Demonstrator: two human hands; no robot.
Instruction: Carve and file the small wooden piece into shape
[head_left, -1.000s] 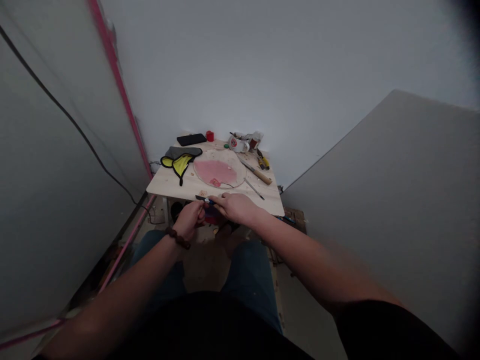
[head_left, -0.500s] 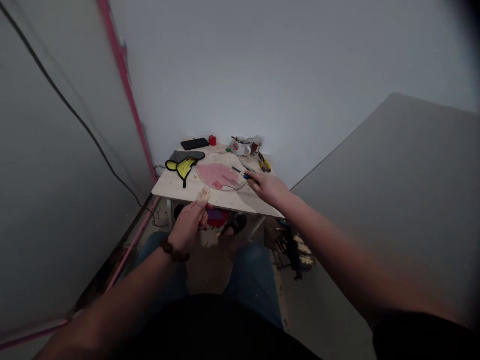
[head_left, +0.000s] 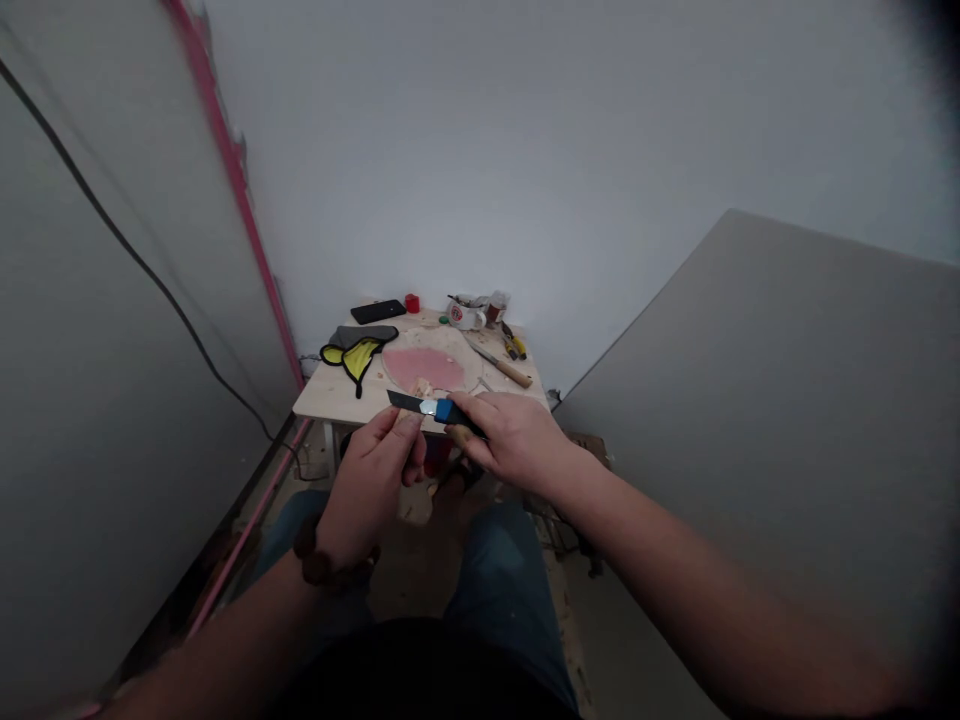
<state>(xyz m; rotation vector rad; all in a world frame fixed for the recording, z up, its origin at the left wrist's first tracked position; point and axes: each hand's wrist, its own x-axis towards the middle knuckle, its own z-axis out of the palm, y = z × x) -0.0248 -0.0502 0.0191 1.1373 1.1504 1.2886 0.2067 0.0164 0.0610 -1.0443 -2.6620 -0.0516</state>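
Observation:
My right hand (head_left: pixel 517 440) is closed around the blue and black handle of a utility knife (head_left: pixel 452 412). Its dark blade points left, across the fingertips of my left hand (head_left: pixel 375 475). Pinched in that hand is a small pale piece of wood (head_left: pixel 424 388), mostly hidden by the fingers and the blade. Both hands are in front of the table's near edge, close together. Behind them on the table lies a round board (head_left: pixel 427 368) with a pink surface.
On the wooden table (head_left: pixel 319 395) are a grey and yellow cloth (head_left: pixel 360 350), a black phone-like slab (head_left: pixel 379 311), a red object (head_left: pixel 412 303), a white mug (head_left: pixel 465 316), a wooden-handled knife (head_left: pixel 510 372) and yellow-handled tools (head_left: pixel 515 346). Walls stand behind and left; a grey panel (head_left: pixel 787 400) is at right.
My right hand has brought the utility knife left and down from over the board to the wood in my left hand. The view has shifted slightly, and the wooden-handled knife now shows.

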